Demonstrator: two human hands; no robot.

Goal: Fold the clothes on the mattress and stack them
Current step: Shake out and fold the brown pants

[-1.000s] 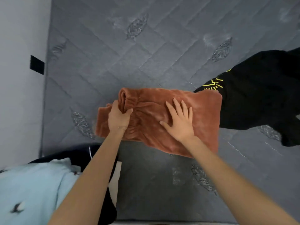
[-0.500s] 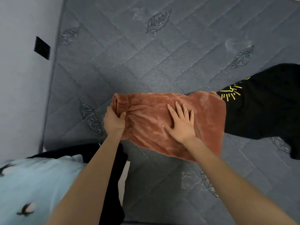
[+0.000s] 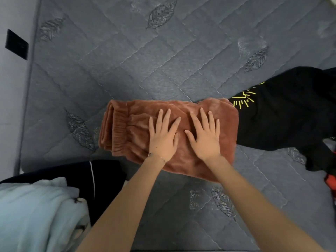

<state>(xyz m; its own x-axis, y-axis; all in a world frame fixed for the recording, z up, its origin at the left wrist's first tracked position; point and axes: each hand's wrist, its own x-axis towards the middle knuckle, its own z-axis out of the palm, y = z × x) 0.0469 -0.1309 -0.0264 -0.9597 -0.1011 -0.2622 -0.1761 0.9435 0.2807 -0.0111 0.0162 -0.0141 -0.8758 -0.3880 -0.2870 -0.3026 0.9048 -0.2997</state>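
Though nowhere near done overall, looking pretty good on the current piece. Rust-brown fleece garment [image 3: 134,113] folded down into a chunky rectangle, lying on the grey quilted mattress [image 3: 181,60]. Both hands flat on top of it: left hand [image 3: 162,137] around its middle, right hand [image 3: 205,139] just beside, nearer its right end. Fingers [image 3: 168,117] straight and spread, gripping nothing, just pressing the fleece down. Guessing a final smoothing pass before moving it.

Looks-wise: thick, plushy, slightly shiny nap, with a ribbed elastic band showing near its left end and a couple of layers rolled under there. Edges soft rather than crisp. Probably springy stuff, likely to puff back up once let go.

Already sorted, by the look of it: below-left of the fleece, a light blue garment [image 3: 36,206] sitting on something dark with a thin white stripe [image 3: 105,171]. Seems to be the stack so far. Can't tell how many pieces in there.

Left to do: black garment with a yellow sun print [image 3: 291,110] sprawled unfolded right of the fleece, touching its right end, maybe partly tucked under it, hard to say. Also a bit of something red-orange [image 3: 331,179] further right and lower, cut off by the frame. Plus getting the fleece itself over onto that pile.
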